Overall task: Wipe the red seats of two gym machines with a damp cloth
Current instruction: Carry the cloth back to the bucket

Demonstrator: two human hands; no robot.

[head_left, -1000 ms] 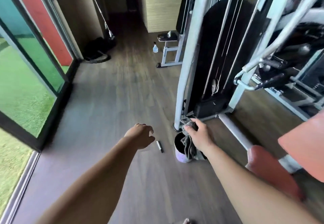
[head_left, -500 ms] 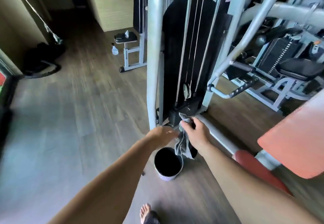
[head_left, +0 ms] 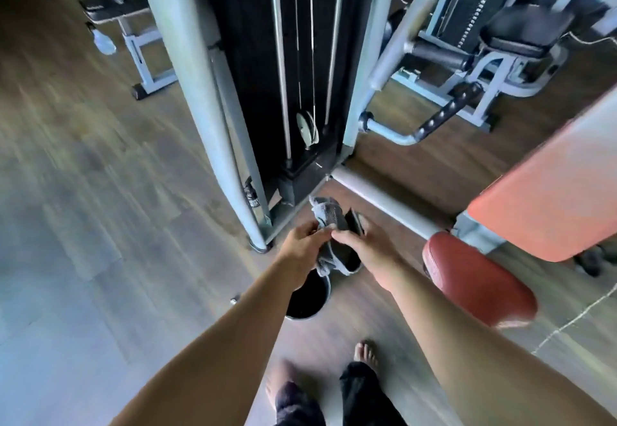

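A grey damp cloth [head_left: 329, 215] is held between both hands above a small dark bucket [head_left: 305, 302] on the floor. My left hand [head_left: 300, 242] pinches the cloth's left side. My right hand [head_left: 364, 245] grips its right side, with a fold hanging below the fingers. The red seat [head_left: 477, 278] of the nearest machine lies just right of my right forearm, and its red back pad [head_left: 547, 198] rises at the right edge.
The grey frame post [head_left: 207, 108] and black weight stack [head_left: 300, 58] stand straight ahead. A second machine with a black seat [head_left: 524, 31] sits at the back right, a small bench [head_left: 120, 11] and spray bottle [head_left: 103, 40] at the back left. My bare feet [head_left: 364, 354] are below.
My left hand has come across and taken hold of the cloth beside my right hand. The cloth has been lifted up out of the bucket. My view has swung right and down.
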